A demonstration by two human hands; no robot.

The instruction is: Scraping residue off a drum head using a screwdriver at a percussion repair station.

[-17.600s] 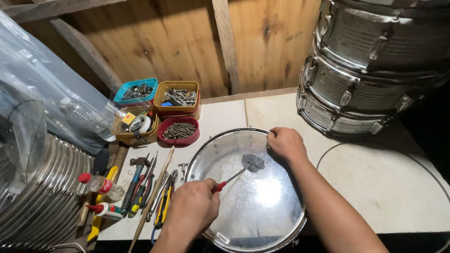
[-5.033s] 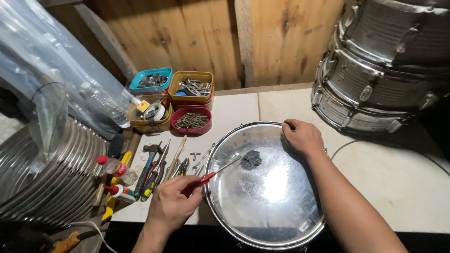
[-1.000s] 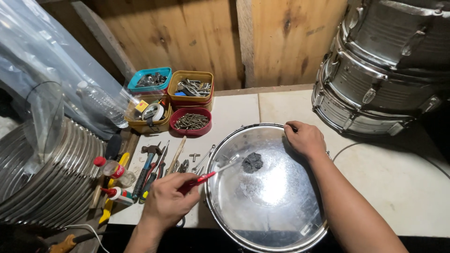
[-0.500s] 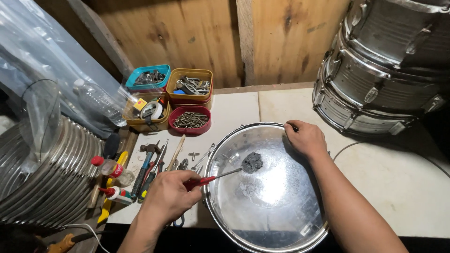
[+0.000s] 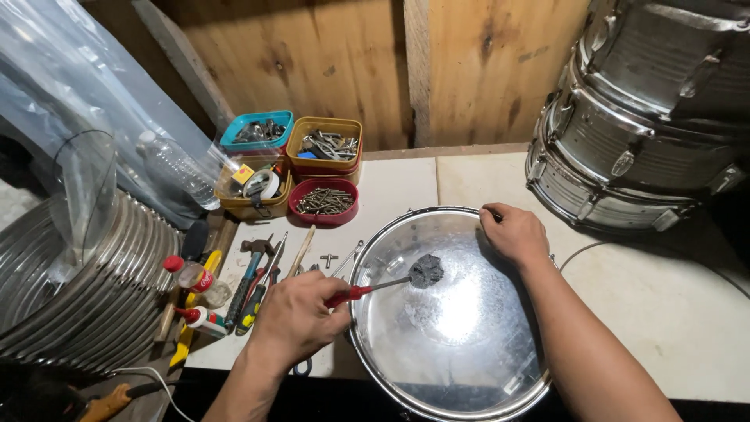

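I'm seeing a glossy, mirror-bright drumhead (image 5: pixel 461 328) in its polished metal hoop, with a rough grey wad (image 5: pixel 426 270) on a red plastic-handled tool (image 5: pixel 367 290). Matt pale tiles cover the table (image 5: pixel 687 312). At its far edge, grainy bare wooden boards (image 5: pixel 344 62) and dull chromed metal drum shells (image 5: pixel 648 117).

A red-handled tool (image 5: pixel 361 292) is seen over the shiny silver drum head (image 5: pixel 461 352); beyond it, teal (image 5: pixel 256 130), yellow (image 5: pixel 324 145) and red tubs (image 5: pixel 323 202).
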